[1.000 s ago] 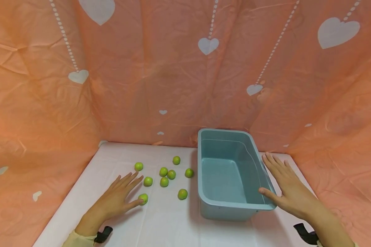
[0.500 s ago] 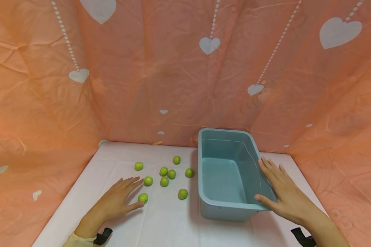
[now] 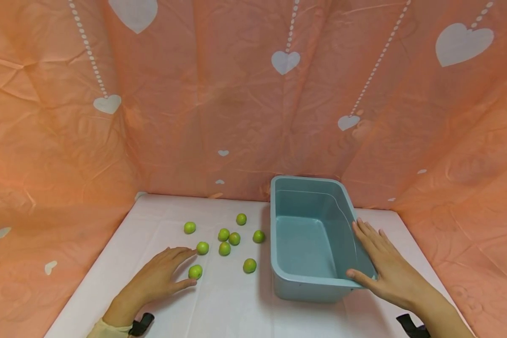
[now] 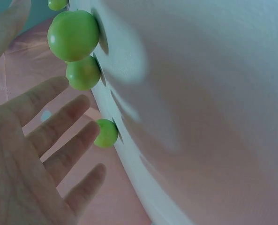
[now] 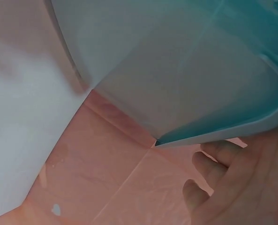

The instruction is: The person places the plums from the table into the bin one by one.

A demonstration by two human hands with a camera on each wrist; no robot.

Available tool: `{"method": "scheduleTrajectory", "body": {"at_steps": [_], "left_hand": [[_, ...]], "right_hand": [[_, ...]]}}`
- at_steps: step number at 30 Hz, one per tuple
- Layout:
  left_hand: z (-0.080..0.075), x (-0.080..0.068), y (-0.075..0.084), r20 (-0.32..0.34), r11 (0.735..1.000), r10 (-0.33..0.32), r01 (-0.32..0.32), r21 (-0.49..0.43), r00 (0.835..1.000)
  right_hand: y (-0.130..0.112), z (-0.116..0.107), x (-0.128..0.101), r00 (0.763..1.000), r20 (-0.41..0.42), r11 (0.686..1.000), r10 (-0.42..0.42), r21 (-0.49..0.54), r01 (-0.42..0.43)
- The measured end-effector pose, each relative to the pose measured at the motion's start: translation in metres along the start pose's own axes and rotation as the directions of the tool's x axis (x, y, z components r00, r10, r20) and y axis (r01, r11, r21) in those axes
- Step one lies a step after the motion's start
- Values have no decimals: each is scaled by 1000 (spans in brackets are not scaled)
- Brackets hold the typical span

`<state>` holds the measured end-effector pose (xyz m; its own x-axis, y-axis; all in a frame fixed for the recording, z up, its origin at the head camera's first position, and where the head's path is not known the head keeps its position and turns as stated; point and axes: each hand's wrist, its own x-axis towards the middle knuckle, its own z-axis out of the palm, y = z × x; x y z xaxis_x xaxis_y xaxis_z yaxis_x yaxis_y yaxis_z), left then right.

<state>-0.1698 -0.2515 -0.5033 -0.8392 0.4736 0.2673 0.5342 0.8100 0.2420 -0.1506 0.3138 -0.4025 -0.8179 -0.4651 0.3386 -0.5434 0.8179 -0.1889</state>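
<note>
Several small round green fruits lie on the white table. My left hand (image 3: 162,276) hovers low at their left with its fingers spread. Between its thumb and forefinger, without a visible grip, sits the nearest green fruit (image 3: 195,272); another green fruit (image 3: 202,248) is just at the forefinger's tip. The left wrist view shows the fingers (image 4: 66,122) straight, with a green fruit (image 4: 74,35) beyond them. At the right, my right hand (image 3: 393,274) rests on the right rim of a blue-grey plastic tub (image 3: 308,291), fingers extended outside, thumb over the near corner. The tub holds nothing.
More green fruits, such as one (image 3: 249,265) near the tub and one (image 3: 241,219) farther back, are scattered left of the tub. Orange cloth (image 3: 236,117) with white hearts encloses the table (image 3: 228,314) at the back and both sides.
My right hand has moved left and slightly nearer, onto the tub's rim. The left forefinger has lowered a little toward the fruits. Fruits and tub stay put.
</note>
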Motion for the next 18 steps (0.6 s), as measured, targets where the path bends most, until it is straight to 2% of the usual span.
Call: {"method": "scheduleTrajectory", "body": {"at_steps": [8, 18], "left_hand": [[-2, 2, 1, 68, 999, -42, 43, -16, 997], [0, 4, 1, 106, 999, -42, 44, -10, 993]], "right_hand": [[1, 1, -2, 1000, 17, 1000, 17, 21, -18], [3, 3, -5, 1000, 22, 1000, 16, 19, -16]]}}
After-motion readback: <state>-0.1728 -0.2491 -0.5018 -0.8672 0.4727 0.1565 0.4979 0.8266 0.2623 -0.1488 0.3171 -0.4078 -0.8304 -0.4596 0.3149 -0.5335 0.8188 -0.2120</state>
